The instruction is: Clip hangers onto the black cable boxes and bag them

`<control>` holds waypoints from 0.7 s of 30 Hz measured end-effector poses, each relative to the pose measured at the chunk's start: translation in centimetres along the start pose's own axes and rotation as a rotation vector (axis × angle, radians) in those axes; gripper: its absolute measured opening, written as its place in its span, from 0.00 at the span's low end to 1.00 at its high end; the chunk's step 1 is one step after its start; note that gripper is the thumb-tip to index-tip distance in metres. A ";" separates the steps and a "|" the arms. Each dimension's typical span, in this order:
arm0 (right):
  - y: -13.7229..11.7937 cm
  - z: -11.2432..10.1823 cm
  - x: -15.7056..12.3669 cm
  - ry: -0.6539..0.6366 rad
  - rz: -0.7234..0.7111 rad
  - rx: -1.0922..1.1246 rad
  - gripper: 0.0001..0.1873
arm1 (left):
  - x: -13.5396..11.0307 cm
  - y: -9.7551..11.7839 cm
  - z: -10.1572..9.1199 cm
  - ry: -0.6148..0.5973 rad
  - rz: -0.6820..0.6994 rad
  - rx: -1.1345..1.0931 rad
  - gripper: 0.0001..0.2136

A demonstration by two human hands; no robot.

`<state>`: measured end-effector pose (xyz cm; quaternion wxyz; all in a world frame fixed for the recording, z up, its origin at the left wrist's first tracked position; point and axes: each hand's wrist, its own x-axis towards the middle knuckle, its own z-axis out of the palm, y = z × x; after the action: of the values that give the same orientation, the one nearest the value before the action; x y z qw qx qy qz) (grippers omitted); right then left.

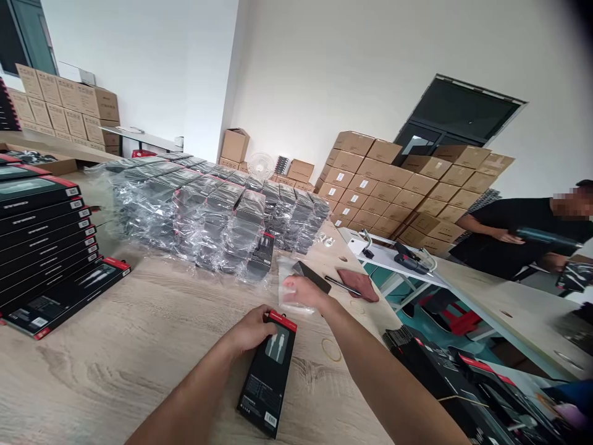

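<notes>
Black card with a red top edge makes up the retail box (267, 384) held by the left hand (252, 330), whose fingers wrap its upper end, leaving the printed front and its white cable picture uncovered while the lower end lies on the pale wood worktop (115, 371). The right hand (303, 292) reaches across to a clear plastic bag (288, 290) near the worktop's far corner, palm down and fingers low over the film; glare and the fingers themselves make it hard to tell, but it seems to press the bag rather than pinch it. Just beside that hand, a flat black piece (311, 276), a slim black tool (343, 285) and a reddish-brown cloth (359, 284) lie within easy reach. Left of the held box, more black boxes (46, 247) sit in an overlapping row on the worktop, their ends staggered so each label shows. Farther along the worktop, shrink-wrapped bundles (208, 216) form a dense block, with cardboard cartons (389, 185) stacked beyond it. Right of the worktop, a co-worker (523, 238) holds a dark handheld tool (546, 236).
</notes>
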<state>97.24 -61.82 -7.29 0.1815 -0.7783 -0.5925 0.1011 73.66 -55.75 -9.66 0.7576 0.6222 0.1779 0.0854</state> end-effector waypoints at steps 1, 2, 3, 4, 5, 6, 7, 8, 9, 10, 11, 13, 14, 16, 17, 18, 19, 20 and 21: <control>-0.1 0.5 0.0 -0.001 0.000 -0.005 0.11 | -0.1 0.1 0.0 -0.001 0.002 0.003 0.17; -0.2 0.9 -0.1 0.003 0.001 -0.009 0.07 | -0.1 0.2 0.0 -0.003 0.001 0.005 0.17; -0.3 1.1 -0.2 0.010 0.004 -0.010 0.04 | -0.2 0.2 0.0 -0.006 0.001 0.005 0.17; -0.3 1.2 -0.2 0.021 0.007 -0.007 0.03 | -0.2 0.2 0.0 -0.009 0.001 0.003 0.17; -0.3 1.2 -0.3 0.030 0.010 0.000 0.05 | -0.1 0.2 0.0 -0.011 0.002 0.002 0.17; -0.2 1.0 -0.3 0.039 0.014 0.010 0.06 | -0.1 0.1 0.0 -0.013 0.002 0.001 0.17; -0.1 0.6 -0.3 0.047 0.022 0.022 0.08 | 0.0 0.1 0.0 -0.012 0.004 0.002 0.17; 0.1 0.2 -0.2 0.054 0.034 0.036 0.10 | 0.0 0.1 0.0 -0.011 0.005 0.003 0.16; 0.4 -0.4 0.0 0.062 0.053 0.048 0.11 | 0.1 0.0 0.0 -0.012 0.004 0.002 0.16; 0.7 -1.0 0.2 0.074 0.078 0.059 0.13 | 0.1 0.0 0.0 -0.015 0.000 -0.002 0.16; 1.1 -1.7 0.6 0.094 0.108 0.067 0.14 | 0.1 0.0 0.0 -0.018 -0.003 -0.012 0.16; 1.9 -3.3 1.4 0.170 0.176 0.068 0.15 | 0.0 -0.1 0.1 -0.026 0.000 -0.035 0.16; 2.3 -4.1 1.8 0.224 0.210 0.061 0.15 | 0.0 -0.1 0.1 -0.029 0.002 -0.044 0.16; 2.6 -5.5 2.5 0.339 0.265 0.040 0.15 | -0.1 -0.2 0.0 -0.032 0.013 -0.052 0.16; 2.6 -5.9 2.7 0.389 0.280 0.029 0.15 | -0.1 -0.2 -0.1 -0.036 0.023 -0.054 0.15; 2.4 -6.1 2.8 0.425 0.284 0.020 0.16 | 0.0 -0.3 -0.1 -0.042 0.033 -0.053 0.15; 2.1 -6.0 2.8 0.441 0.277 0.014 0.16 | 0.0 -0.4 -0.1 -0.048 0.042 -0.048 0.15; 1.7 -5.6 2.6 0.434 0.260 0.012 0.16 | 0.1 -0.4 -0.2 -0.054 0.051 -0.038 0.15; 1.1 -4.8 2.3 0.404 0.236 0.013 0.15 | 0.1 -0.5 -0.2 -0.056 0.059 -0.021 0.15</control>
<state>100.68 -60.68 -3.21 0.2883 -0.8454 -0.4484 -0.0326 73.63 -55.64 -10.19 0.7660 0.6213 0.1371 0.0922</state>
